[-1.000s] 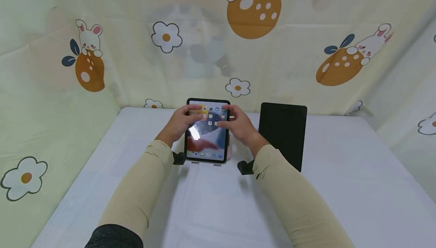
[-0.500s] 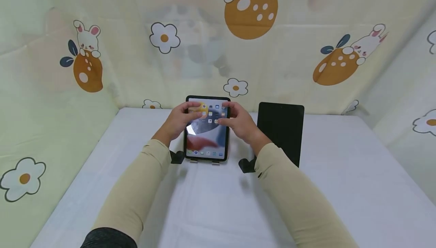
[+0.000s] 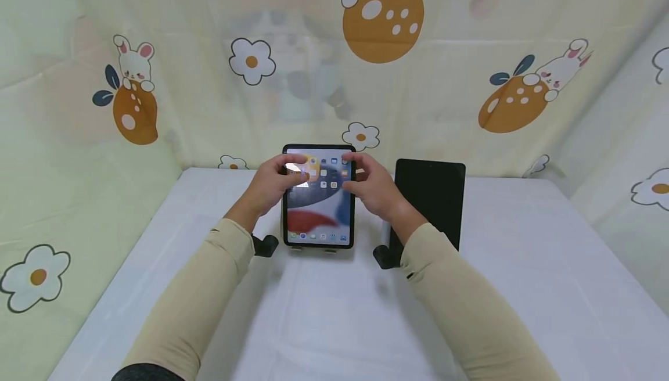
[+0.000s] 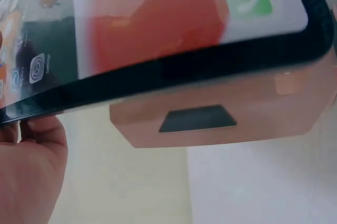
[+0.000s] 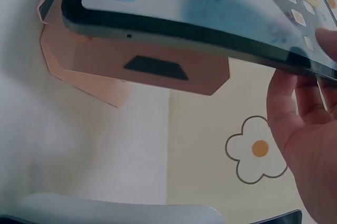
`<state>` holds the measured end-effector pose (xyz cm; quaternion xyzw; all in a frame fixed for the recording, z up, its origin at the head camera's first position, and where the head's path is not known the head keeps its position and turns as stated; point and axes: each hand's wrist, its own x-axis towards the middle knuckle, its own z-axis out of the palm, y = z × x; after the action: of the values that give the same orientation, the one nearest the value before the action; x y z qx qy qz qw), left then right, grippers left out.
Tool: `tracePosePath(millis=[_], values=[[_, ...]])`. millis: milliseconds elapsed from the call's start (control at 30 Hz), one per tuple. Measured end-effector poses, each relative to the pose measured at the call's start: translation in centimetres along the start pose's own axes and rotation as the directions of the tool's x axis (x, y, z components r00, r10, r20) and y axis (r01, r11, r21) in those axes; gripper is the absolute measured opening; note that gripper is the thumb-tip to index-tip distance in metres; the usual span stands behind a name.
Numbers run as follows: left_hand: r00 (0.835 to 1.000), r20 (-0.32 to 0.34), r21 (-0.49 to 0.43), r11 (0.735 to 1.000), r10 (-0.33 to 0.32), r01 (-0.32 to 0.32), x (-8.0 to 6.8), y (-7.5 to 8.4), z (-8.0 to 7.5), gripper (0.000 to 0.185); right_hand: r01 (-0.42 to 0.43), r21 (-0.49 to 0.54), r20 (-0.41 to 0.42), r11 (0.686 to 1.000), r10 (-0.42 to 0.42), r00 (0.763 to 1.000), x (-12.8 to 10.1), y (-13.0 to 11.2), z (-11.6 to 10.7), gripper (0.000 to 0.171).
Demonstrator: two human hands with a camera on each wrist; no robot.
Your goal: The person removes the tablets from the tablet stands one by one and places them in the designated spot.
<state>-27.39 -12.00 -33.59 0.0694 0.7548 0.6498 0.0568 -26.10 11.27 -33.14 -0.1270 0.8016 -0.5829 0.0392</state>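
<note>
While both hands pinch the lit tablet [image 3: 319,198] by its upper side edges, left hand [image 3: 272,183] and right hand [image 3: 373,189] thumbs on the glass, it leans on a pink stand [image 4: 221,118] on the white table [image 3: 334,311]; an uneven push could tip it backward or slide it off the stand's lip.

A dark tablet [image 3: 430,204] stands on the white table [image 3: 522,288] before a rabbit-and-flower printed curtain [image 3: 470,50]
</note>
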Motion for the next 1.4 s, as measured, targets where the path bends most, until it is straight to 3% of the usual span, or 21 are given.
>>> tracePosePath(millis=[167,500,700,1000,1400], values=[[1.000,-0.006,-0.024,1.000,-0.009,0.008,-0.6,0.1,0.1,0.039,0.020,-0.020,-0.004,1.000,-0.020,1.000,-0.7,-0.3,-0.1,0.049],[1.000,-0.010,0.051,0.999,0.007,-0.007,-2.1,0.2,-0.2,0.037,0.032,-0.003,0.006,0.999,-0.032,0.999,-1.9,-0.2,0.4,0.049],[1.000,-0.003,0.081,0.996,-0.026,0.026,-3.2,-0.1,-0.6,0.037,0.020,0.012,0.020,1.000,-0.020,1.000,-2.7,0.1,1.1,0.049],[0.999,0.010,0.137,0.990,-0.039,0.038,-4.6,-1.0,-1.2,0.036,0.017,0.046,0.030,0.999,-0.019,0.999,-3.8,0.6,1.9,0.050],[0.998,0.037,0.140,0.989,-0.050,0.044,-7.0,-2.3,-2.2,0.037,0.019,0.096,0.052,0.995,-0.024,0.998,-5.3,1.4,3.8,0.051]])
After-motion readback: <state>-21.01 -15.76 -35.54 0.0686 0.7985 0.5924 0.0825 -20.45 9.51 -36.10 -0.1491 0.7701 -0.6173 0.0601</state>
